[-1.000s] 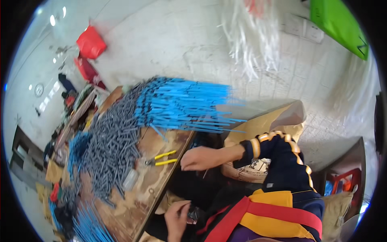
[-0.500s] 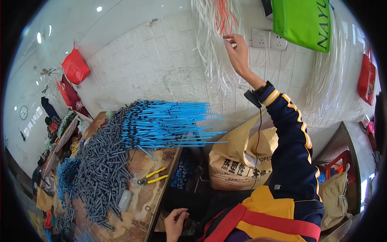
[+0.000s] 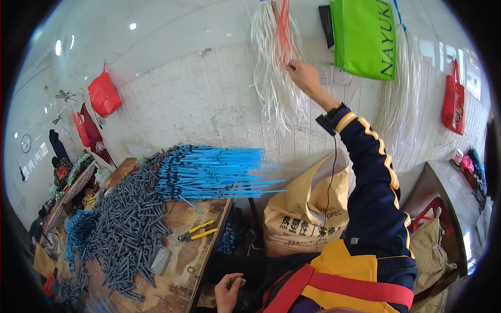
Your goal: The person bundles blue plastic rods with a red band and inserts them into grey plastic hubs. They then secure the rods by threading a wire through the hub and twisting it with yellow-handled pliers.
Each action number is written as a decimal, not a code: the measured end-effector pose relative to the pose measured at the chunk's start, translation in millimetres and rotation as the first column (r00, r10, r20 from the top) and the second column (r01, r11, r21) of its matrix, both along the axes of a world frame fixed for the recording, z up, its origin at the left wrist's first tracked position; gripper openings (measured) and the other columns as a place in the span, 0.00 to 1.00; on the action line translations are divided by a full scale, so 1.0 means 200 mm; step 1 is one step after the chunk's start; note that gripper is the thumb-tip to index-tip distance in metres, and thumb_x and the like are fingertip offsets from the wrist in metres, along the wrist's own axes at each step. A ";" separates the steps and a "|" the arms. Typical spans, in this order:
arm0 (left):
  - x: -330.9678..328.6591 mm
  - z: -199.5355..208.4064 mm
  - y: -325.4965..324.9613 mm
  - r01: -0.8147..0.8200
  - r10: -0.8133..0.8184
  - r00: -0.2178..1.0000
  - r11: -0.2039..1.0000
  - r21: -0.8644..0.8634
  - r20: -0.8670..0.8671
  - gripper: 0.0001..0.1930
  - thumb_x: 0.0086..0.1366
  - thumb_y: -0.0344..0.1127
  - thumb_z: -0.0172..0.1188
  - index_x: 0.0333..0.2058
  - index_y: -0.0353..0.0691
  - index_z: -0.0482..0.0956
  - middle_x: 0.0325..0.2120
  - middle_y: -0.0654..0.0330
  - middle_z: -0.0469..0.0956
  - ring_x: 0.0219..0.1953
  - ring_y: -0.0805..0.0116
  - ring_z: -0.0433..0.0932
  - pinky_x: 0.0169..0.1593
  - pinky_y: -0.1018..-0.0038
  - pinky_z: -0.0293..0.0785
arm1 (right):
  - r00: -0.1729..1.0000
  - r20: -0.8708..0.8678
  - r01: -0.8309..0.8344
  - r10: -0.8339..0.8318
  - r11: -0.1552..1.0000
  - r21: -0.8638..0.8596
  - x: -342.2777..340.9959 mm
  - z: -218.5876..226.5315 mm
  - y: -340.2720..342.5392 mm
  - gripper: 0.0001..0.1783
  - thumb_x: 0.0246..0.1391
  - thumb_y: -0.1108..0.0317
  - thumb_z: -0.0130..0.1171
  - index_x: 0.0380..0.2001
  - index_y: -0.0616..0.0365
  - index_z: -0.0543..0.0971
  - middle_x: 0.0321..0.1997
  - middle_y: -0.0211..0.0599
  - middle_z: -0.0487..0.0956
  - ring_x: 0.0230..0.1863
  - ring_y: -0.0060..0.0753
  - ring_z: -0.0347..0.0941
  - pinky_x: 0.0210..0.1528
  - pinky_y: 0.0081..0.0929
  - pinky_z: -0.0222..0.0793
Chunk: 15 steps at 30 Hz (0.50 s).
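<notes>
My right hand [image 3: 303, 76] is raised to the wall. Its fingers are closed in a pinch at the lower ends of thin red strands [image 3: 283, 36], which hang among a bundle of long white strands [image 3: 266, 73]. My left hand [image 3: 227, 293] is low, beside the table's edge. Its fingers are loosely curled, thumb and forefinger apart, with nothing visible in them. On the wooden table [image 3: 180, 284] lie a heap of grey plastic plugs [image 3: 130, 224], a stack of blue sticks with dark ends [image 3: 214, 169] and yellow-handled pliers [image 3: 201, 229].
A large brown paper sack [image 3: 292, 221] stands between the table and my right arm. A green bag [image 3: 362, 41] hangs beside a second white strand bundle [image 3: 401, 88]. Wall sockets [image 3: 342, 75] are close behind my right hand. A grey cabinet [image 3: 443, 182] stands at the right.
My right hand has gone from loosely held fingers beside the strands to a closed pinch at the red ones. The view has shifted slightly. My left hand stays low.
</notes>
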<state>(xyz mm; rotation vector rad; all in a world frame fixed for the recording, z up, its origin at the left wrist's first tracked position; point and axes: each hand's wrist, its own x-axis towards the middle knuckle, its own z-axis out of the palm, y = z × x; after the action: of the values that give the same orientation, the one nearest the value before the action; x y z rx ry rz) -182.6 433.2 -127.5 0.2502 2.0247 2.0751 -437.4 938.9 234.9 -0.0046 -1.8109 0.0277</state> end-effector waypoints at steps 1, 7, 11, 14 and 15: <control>0.01 -0.03 -0.02 0.020 -0.020 0.999 1.000 -0.005 -0.040 0.08 0.67 0.26 0.55 0.43 0.34 0.79 0.30 0.61 0.80 0.32 0.76 0.78 0.38 0.79 0.75 | 0.996 -0.054 -0.069 0.070 0.997 0.036 0.01 0.00 -0.08 0.06 0.51 0.64 0.59 0.31 0.51 0.81 0.34 0.36 0.79 0.37 0.45 0.77 0.38 0.39 0.73; 0.21 -0.04 -0.01 -0.043 0.046 0.990 0.999 0.030 -0.130 0.09 0.68 0.29 0.55 0.44 0.33 0.79 0.29 0.61 0.80 0.32 0.75 0.76 0.38 0.80 0.72 | 0.964 0.020 -0.253 0.264 0.898 0.359 -0.08 -0.15 -0.93 0.07 0.46 0.76 0.56 0.31 0.60 0.77 0.56 0.41 0.71 0.52 0.46 0.70 0.46 0.40 0.73; 0.43 -0.19 -0.02 -0.375 0.363 0.926 0.913 0.158 0.103 0.10 0.68 0.32 0.56 0.45 0.37 0.78 0.32 0.62 0.80 0.34 0.73 0.77 0.39 0.78 0.72 | 0.292 0.483 -0.951 0.825 0.303 0.059 0.10 -0.70 -2.18 0.08 0.47 0.71 0.55 0.31 0.62 0.77 0.46 0.47 0.75 0.46 0.50 0.72 0.47 0.43 0.70; 0.61 -0.33 -0.10 -0.598 0.594 0.801 0.793 0.115 0.076 0.09 0.66 0.29 0.58 0.42 0.33 0.80 0.30 0.61 0.81 0.27 0.76 0.76 0.32 0.79 0.72 | -0.543 0.572 -0.838 0.615 -0.446 -0.315 0.78 -1.17 -2.78 0.08 0.55 0.68 0.54 0.30 0.62 0.76 0.33 0.44 0.77 0.39 0.47 0.74 0.44 0.39 0.70; 0.68 -0.30 -0.12 -0.655 0.652 0.756 0.752 0.072 0.061 0.10 0.68 0.31 0.56 0.44 0.34 0.80 0.29 0.62 0.80 0.23 0.79 0.72 0.29 0.82 0.68 | -0.671 0.538 -0.738 0.511 -0.535 -0.411 1.00 -1.26 -2.85 0.08 0.55 0.68 0.54 0.30 0.62 0.76 0.33 0.44 0.77 0.39 0.47 0.74 0.44 0.39 0.70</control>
<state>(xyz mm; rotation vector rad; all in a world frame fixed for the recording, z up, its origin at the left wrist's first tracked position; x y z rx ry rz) -46.6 408.4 -188.0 -0.5761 2.2104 2.5259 -236.8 369.8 -17.7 2.5082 -1.5582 1.2579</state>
